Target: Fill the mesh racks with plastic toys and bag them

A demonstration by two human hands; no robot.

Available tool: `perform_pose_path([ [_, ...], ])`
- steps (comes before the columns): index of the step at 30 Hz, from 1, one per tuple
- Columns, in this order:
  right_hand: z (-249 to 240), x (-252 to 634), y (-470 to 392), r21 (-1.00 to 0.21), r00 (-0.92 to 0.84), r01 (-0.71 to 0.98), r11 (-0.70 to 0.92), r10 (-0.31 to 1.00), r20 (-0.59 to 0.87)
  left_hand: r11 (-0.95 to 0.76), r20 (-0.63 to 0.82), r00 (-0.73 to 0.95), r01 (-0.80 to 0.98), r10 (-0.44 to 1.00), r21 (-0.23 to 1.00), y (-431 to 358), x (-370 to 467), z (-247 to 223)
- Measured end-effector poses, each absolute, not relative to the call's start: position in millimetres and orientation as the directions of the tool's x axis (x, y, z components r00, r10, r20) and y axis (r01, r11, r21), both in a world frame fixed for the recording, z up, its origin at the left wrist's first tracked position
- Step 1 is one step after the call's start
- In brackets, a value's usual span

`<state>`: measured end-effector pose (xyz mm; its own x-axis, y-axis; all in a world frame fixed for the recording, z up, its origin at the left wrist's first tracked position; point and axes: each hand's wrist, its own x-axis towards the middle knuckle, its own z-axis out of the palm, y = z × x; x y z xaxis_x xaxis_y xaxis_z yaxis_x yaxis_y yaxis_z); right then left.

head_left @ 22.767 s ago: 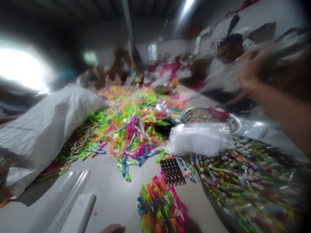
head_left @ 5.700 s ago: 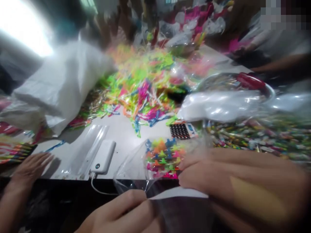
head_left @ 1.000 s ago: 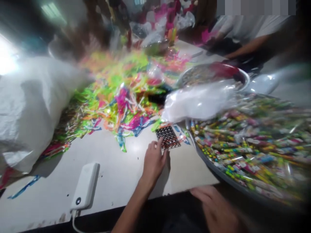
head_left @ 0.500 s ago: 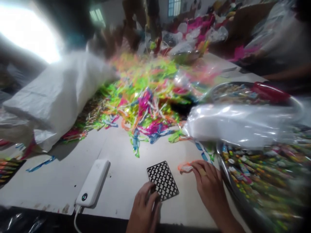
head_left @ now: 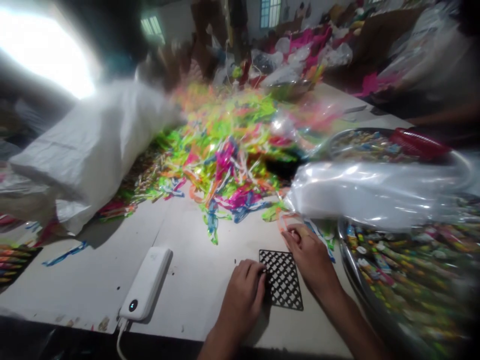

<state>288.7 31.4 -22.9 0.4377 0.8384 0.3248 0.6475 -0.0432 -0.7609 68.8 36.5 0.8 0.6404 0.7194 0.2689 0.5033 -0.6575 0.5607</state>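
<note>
My left hand (head_left: 245, 287) is closed at the left edge of a flat black plate (head_left: 283, 279) with rows of holes, its fingertips curled over the rim. The plate lies on the white table (head_left: 195, 295). Just past its upper right corner, my right hand (head_left: 309, 252) pinches an orange plastic piece (head_left: 283, 220) that looks like a thin loop; the gripped end is hidden by the fingers. Near that hand lie blue and green plastic pieces (head_left: 320, 235).
A large heap of bright plastic pieces (head_left: 232, 165) covers the table's middle. On the left are a white sack (head_left: 90, 150) and a white power bank (head_left: 146, 282) with a cable. A metal basin rim (head_left: 347, 260) and a clear plastic bag (head_left: 360, 192) stand at right.
The black plate has shifted right and turned slightly, with my left hand moving along with it. My right hand has moved up and a little left with the orange piece.
</note>
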Motion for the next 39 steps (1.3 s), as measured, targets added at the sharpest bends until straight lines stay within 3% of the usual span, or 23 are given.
perform_pose_path([
  [3,-37.1,296.5,29.5,-0.726,0.432,0.686,-0.044,0.828,0.357,-0.636,0.283,0.592,0.553,0.755,0.539,77.6,96.2,4.1],
  [5,-48.9,297.8,22.6,-0.693,0.429,0.719,-0.049,0.816,0.387,-0.659,0.251,0.617,0.629,0.746,0.412,112.3,120.8,6.0],
  [11,-62.6,294.7,-7.2,-0.606,0.389,0.793,-0.064,0.818,0.423,-0.668,0.185,0.644,0.689,0.742,0.281,185.5,175.9,-2.7],
  [15,-40.6,291.7,5.2,-0.653,0.394,0.757,-0.015,0.807,0.440,-0.691,0.179,0.667,0.689,0.723,0.220,170.9,172.3,-7.0],
  [21,-21.7,290.1,104.5,-0.691,0.366,0.723,-0.017,0.858,0.361,-0.701,0.230,0.663,0.685,0.712,0.197,108.8,137.3,-3.9],
  [25,-28.1,290.6,151.3,-0.642,0.453,0.746,-0.176,0.841,0.296,-0.673,0.296,0.612,0.714,0.734,0.192,84.3,106.7,-11.7],
  [32,-35.5,308.5,160.7,-0.513,0.577,0.761,-0.397,0.775,0.257,-0.698,0.533,0.521,0.687,0.667,0.202,78.7,85.0,-30.4],
  [39,-33.8,326.3,178.2,-0.353,0.468,0.861,-0.366,0.842,0.268,-0.658,0.450,0.524,0.721,0.723,0.218,88.1,93.8,-34.6],
])
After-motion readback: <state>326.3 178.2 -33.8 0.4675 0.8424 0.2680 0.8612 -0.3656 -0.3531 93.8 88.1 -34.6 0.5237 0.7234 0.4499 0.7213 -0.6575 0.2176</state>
